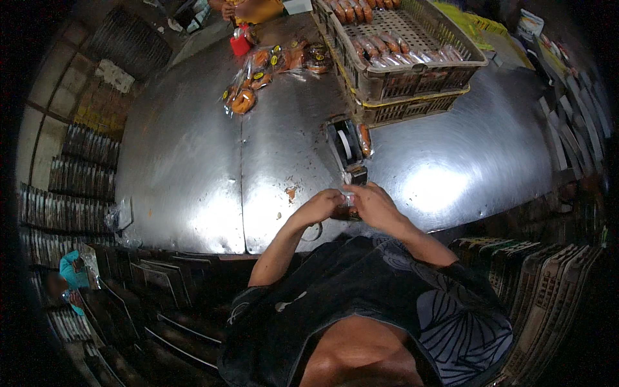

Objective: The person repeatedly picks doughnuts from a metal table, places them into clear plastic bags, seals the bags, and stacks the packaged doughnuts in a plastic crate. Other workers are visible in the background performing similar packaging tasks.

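Observation:
At the table's near edge my left hand (pixel 321 208) and my right hand (pixel 376 206) meet, fingers closed on a clear plastic bag (pixel 349 200) with something brown, like bread, in its lower part. The fingers partly hide the bag, so its contents show only in part. Just beyond my fingers stands a black tape dispenser (pixel 336 147) with a pale roll in it. A long brown wrapped bun (pixel 365 140) lies along the dispenser's right side.
Two stacked crates (pixel 412 85) stand at the far right of the metal table (pixel 187 155), the upper one holding several wrapped buns (pixel 391 44). Bagged ring-shaped breads (pixel 244 101) lie far left of them. Another person's hand (pixel 228 10) is at the far edge. Racked trays (pixel 535 277) flank me.

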`<state>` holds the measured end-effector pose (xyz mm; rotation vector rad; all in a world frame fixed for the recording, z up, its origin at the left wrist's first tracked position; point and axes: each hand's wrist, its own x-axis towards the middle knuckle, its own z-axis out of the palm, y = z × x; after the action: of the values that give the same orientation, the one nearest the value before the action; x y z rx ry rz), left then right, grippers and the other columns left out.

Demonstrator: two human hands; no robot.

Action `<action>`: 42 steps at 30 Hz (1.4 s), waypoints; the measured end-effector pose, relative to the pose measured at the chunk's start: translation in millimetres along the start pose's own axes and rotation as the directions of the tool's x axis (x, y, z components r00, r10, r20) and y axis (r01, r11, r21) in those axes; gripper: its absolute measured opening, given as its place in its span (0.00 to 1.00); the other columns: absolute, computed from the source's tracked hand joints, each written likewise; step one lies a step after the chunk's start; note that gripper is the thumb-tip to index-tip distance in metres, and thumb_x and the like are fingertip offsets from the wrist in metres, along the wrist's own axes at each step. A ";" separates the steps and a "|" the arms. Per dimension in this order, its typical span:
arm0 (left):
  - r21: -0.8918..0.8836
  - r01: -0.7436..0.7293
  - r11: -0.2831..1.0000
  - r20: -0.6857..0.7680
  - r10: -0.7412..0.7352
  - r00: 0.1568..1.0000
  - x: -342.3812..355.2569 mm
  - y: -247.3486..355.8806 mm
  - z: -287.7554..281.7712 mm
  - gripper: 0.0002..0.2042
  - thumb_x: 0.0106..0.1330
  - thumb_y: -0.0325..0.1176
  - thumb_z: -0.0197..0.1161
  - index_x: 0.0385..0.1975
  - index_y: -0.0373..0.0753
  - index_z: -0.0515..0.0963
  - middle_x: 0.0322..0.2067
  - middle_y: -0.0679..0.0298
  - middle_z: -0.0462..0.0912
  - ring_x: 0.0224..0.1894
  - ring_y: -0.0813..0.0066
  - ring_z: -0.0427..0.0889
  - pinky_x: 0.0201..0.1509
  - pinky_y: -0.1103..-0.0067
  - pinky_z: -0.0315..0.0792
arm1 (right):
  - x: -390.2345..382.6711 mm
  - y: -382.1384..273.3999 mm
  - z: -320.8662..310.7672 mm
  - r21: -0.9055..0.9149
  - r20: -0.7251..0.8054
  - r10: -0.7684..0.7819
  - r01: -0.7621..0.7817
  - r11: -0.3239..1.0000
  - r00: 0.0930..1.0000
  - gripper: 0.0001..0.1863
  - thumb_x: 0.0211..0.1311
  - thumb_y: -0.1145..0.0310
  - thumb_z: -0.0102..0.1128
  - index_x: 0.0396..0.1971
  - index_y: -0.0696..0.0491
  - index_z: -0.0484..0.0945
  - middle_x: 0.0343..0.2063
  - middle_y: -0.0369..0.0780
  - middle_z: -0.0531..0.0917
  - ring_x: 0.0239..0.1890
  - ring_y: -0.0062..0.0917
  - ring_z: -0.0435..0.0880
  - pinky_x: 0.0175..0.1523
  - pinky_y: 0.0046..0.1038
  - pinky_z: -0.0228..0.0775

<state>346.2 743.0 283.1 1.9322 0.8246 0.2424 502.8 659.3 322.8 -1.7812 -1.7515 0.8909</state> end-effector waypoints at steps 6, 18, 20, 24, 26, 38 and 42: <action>-0.349 0.193 0.917 0.232 -0.115 0.966 10.5 -16.0 6.4 0.08 0.59 0.30 0.45 0.31 0.33 0.69 0.23 0.67 0.71 0.27 0.80 0.69 0.31 0.82 0.65 | -19.0 -15.1 3.2 -0.106 0.140 0.094 -0.080 0.991 0.986 0.19 0.49 0.62 0.58 0.32 0.63 0.70 0.29 0.51 0.74 0.37 0.43 0.75 0.39 0.40 0.68; -0.299 -0.035 0.954 -0.739 -0.208 0.641 2.2 -5.6 30.5 0.13 0.62 0.37 0.50 0.25 0.32 0.73 0.20 0.64 0.74 0.26 0.81 0.70 0.32 0.83 0.65 | 111.9 88.6 21.1 0.402 -0.020 0.256 -0.226 0.887 0.967 0.22 0.49 0.51 0.56 0.18 0.59 0.77 0.18 0.43 0.79 0.23 0.33 0.79 0.31 0.33 0.68; -0.280 -0.064 0.958 -0.765 -0.183 0.618 -1.4 -7.1 26.2 0.15 0.63 0.38 0.49 0.24 0.32 0.73 0.20 0.65 0.73 0.25 0.81 0.69 0.31 0.83 0.65 | 112.3 102.4 25.5 0.376 0.003 0.201 -0.188 0.907 0.979 0.20 0.49 0.54 0.56 0.15 0.57 0.77 0.16 0.41 0.79 0.22 0.32 0.78 0.31 0.31 0.68; -0.283 -0.160 0.946 -0.860 -0.176 0.479 -8.3 -11.1 19.1 0.16 0.65 0.38 0.47 0.21 0.31 0.71 0.19 0.68 0.71 0.23 0.84 0.65 0.28 0.85 0.62 | 61.3 106.5 38.7 0.083 -0.091 0.254 -0.246 0.966 0.963 0.13 0.49 0.60 0.57 0.16 0.55 0.78 0.16 0.39 0.79 0.23 0.30 0.78 0.31 0.30 0.68; -0.319 -0.152 0.936 -0.865 -0.221 0.451 -9.7 -13.6 17.5 0.16 0.65 0.37 0.47 0.21 0.31 0.70 0.19 0.68 0.70 0.23 0.84 0.65 0.29 0.85 0.62 | 35.2 96.1 47.5 -0.070 -0.191 0.302 -0.319 0.945 0.934 0.13 0.50 0.62 0.56 0.16 0.57 0.77 0.16 0.40 0.79 0.23 0.30 0.78 0.31 0.29 0.68; 0.387 -0.602 0.699 -0.779 0.597 0.193 2.5 14.3 15.1 0.11 0.56 0.36 0.54 0.21 0.33 0.72 0.21 0.57 0.75 0.22 0.67 0.76 0.25 0.77 0.70 | 32.5 -21.9 -35.7 0.298 -0.087 -0.342 0.352 0.887 0.936 0.14 0.51 0.63 0.55 0.34 0.57 0.75 0.43 0.45 0.74 0.43 0.33 0.73 0.50 0.29 0.62; 0.496 -0.615 0.613 -0.713 0.692 0.114 -6.1 20.1 6.8 0.10 0.57 0.37 0.54 0.24 0.34 0.71 0.20 0.58 0.74 0.20 0.66 0.76 0.24 0.77 0.72 | 60.7 -12.5 -32.1 0.360 0.194 -0.211 0.130 0.924 0.958 0.18 0.43 0.65 0.58 0.34 0.59 0.74 0.37 0.45 0.77 0.38 0.31 0.76 0.45 0.28 0.66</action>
<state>353.8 728.4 297.8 2.0757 0.4502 1.9711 515.9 723.6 346.5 -1.3211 -1.7274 1.2798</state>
